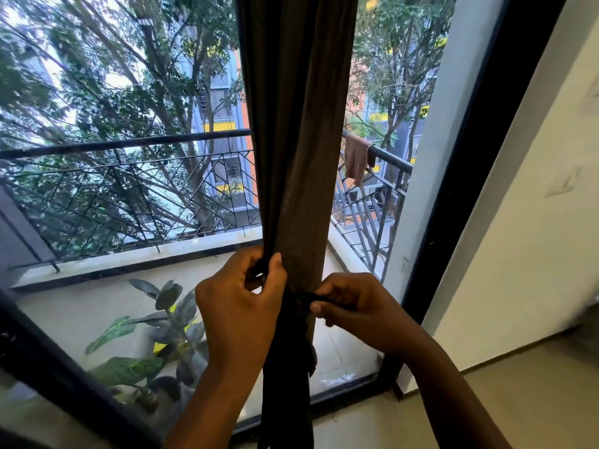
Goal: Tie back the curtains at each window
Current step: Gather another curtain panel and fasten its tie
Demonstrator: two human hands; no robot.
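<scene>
A dark brown curtain [299, 131] hangs gathered into a narrow bundle in front of a big window [129, 140], and both hands work at it near its lower part. The left hand [238, 306] has its fingers curled round the left edge of the bundle, thumb up against the cloth and the fingertips tucked in behind the fold, so it grips the curtain tightly. The right hand [353, 307] sits just across from it on the other side, fingers bent and pinching the end of a thin dark tie strap [312, 297] that runs from its fingertips across to the bundle; how far the strap goes round the back cannot be told. Below the fingers the curtain falls on in darker folds toward the floor [505, 406]. Beyond the left fingers, through the glass, stands a leafy potted plant [152, 338] on a balcony, with a metal railing [123, 176] above it. Up past the right fingers a brown cloth [356, 160] hangs over the rail, and further right are the black window frame [460, 176] and a pale wall [534, 196]
</scene>
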